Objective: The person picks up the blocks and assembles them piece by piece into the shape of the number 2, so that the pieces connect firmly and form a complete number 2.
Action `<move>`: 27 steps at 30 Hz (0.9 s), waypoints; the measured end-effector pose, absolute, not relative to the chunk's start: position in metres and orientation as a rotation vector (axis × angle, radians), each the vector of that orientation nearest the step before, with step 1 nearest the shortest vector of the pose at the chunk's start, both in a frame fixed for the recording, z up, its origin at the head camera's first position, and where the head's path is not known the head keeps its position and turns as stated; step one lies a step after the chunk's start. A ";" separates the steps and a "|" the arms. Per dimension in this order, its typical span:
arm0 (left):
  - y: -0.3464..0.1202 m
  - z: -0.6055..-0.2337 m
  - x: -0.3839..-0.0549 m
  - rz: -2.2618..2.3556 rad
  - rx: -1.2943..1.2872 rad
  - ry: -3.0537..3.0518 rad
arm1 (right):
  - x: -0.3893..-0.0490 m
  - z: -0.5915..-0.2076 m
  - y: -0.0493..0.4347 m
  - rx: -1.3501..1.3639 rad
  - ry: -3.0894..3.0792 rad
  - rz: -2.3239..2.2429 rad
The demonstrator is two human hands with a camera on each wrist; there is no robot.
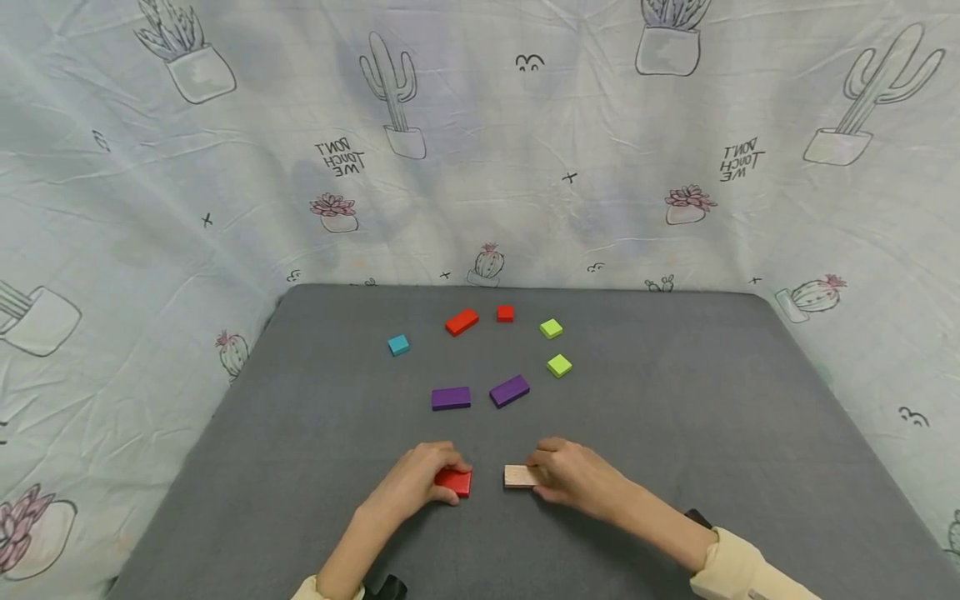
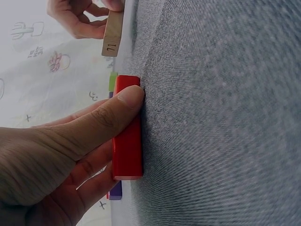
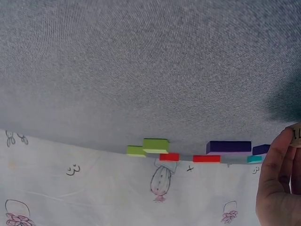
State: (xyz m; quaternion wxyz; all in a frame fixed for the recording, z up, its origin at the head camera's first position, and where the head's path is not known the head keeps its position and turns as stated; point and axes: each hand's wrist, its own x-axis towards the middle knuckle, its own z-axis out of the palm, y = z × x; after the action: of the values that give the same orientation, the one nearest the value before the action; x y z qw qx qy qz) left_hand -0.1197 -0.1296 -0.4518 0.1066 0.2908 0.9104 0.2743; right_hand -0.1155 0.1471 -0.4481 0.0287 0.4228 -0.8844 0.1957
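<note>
My left hand (image 1: 420, 477) pinches a red block (image 1: 455, 482) near the front of the grey table, thumb along its near side and fingers on the far side. In the left wrist view the red block (image 2: 127, 136) lies right at the cloth surface. A short way to the right, my right hand (image 1: 573, 477) grips a plain wooden block (image 1: 519, 477) by its right end, the left end sticking out toward the red one. The left wrist view shows printed digits on the end of the wooden block (image 2: 113, 34). At the right wrist view's edge, only part of my right hand (image 3: 277, 176) shows.
Beyond the hands lie two purple blocks (image 1: 451, 398), two lime green blocks (image 1: 558, 365), two red blocks (image 1: 462, 322) and a small blue block (image 1: 398, 344). A white curtain (image 1: 465, 167) with cactus drawings hangs behind and beside the grey table (image 1: 675, 400).
</note>
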 end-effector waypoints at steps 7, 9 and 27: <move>-0.130 -0.451 -0.120 0.807 0.855 2.679 | -0.117 -0.446 0.142 1.329 -2.744 0.586; -0.130 -0.451 -0.120 0.810 0.856 2.679 | -0.117 -0.445 0.140 1.336 -2.751 0.583; -0.131 -0.451 -0.118 0.879 0.875 2.674 | -0.118 -0.449 0.126 1.367 -2.816 0.494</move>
State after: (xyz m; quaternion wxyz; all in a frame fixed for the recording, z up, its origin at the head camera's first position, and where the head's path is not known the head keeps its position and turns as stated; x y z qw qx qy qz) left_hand -0.1182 -0.1311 -0.4508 0.0968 0.2954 0.9029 0.2967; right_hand -0.1183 0.1258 -0.4489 -0.0135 0.4313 -0.8886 0.1559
